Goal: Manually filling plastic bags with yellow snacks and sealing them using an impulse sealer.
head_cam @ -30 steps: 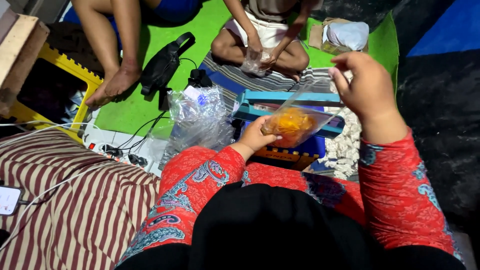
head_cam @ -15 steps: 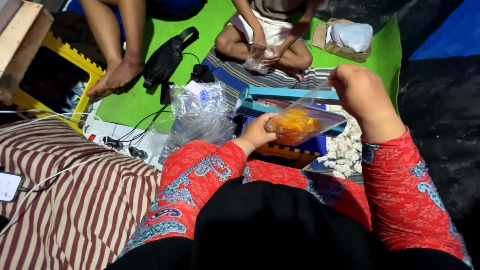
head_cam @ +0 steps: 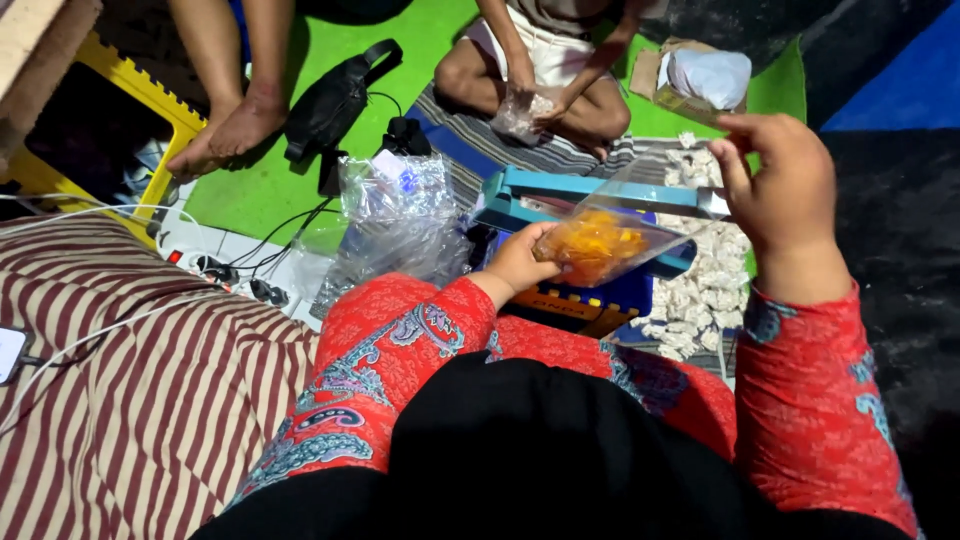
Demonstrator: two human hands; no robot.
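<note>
Bag [head_cam: 600, 240] of orange snack held over blue sealer [head_cam: 560, 190]; left hand [head_cam: 520, 262] cups filled bottom for support; right hand [head_cam: 775, 190] pinches open top edge taut, apparently to keep mouth flat; spare bags [head_cam: 400, 215] nearby left.

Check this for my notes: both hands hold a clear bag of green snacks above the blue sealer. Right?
Not quite. In the head view the snacks in the clear bag are orange, not green. Left hand and right hand do hold it above the blue sealer.
</note>
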